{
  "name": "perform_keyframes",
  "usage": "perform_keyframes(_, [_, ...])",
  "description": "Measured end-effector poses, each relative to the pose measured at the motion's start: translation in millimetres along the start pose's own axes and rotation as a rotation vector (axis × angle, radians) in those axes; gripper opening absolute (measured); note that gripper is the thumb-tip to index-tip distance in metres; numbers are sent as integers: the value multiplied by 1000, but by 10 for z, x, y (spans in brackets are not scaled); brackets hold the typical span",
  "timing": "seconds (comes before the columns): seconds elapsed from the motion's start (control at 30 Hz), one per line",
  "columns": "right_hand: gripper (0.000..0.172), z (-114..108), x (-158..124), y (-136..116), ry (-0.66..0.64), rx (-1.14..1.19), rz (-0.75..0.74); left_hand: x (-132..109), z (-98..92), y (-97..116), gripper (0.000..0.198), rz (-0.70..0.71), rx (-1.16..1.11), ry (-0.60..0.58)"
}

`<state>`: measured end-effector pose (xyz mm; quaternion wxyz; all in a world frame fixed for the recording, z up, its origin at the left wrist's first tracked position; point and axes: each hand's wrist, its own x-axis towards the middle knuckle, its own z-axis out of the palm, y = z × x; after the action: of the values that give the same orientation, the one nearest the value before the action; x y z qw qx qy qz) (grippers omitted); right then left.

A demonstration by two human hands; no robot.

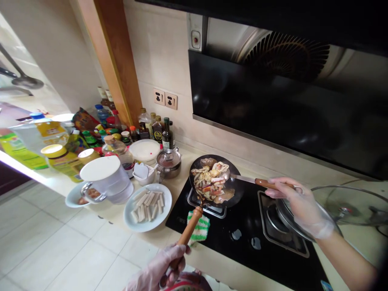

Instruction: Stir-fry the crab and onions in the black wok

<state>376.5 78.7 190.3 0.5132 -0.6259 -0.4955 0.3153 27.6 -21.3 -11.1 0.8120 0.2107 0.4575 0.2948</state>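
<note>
My left hand [165, 264], in a clear plastic glove, is wrapped round the wooden handle of a dark wok [238, 192] over the left burner. In the wok lie pale and orange-red pieces of food [210, 182] with brown sauce. From the right, my gloved right hand [307, 206] grips the wooden handle of a metal spatula [247, 178], its head among the food. A green-and-white striped cloth [200, 228] lies below the wok on the black gas hob [242, 220].
Left of the hob stand a plate [129, 220] of pale cut sticks, a water pitcher [117, 184], a small steel pot [169, 163] and several bottles. A pan [291, 218] occupies the right burner, near a glass lid [357, 206]. The range hood [257, 109] overhangs the hob.
</note>
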Motion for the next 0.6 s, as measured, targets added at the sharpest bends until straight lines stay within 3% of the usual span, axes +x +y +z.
perform_keyframes(0.1, [25, 74, -66, -78, -138, -217, -208, 78, -47, -57, 41, -16, -13, -11])
perform_keyframes(0.17, [21, 130, -47, -44, -254, -421, -439, 111, -69, -83, 40, -20, -22, -14])
perform_keyframes(0.33, [36, 411, 193, 371, -463, -939, -972, 115, -88, -97, 38, 13, 6, 0])
perform_keyframes(0.47, [39, 496, 210, 719, -575, -1167, -1156, 64, -44, -48, 38, -2, -3, 15])
perform_keyframes(0.6, [44, 182, 44, 745, -636, -1182, -1175, 5, 18, 26, 41, -11, -2, 26])
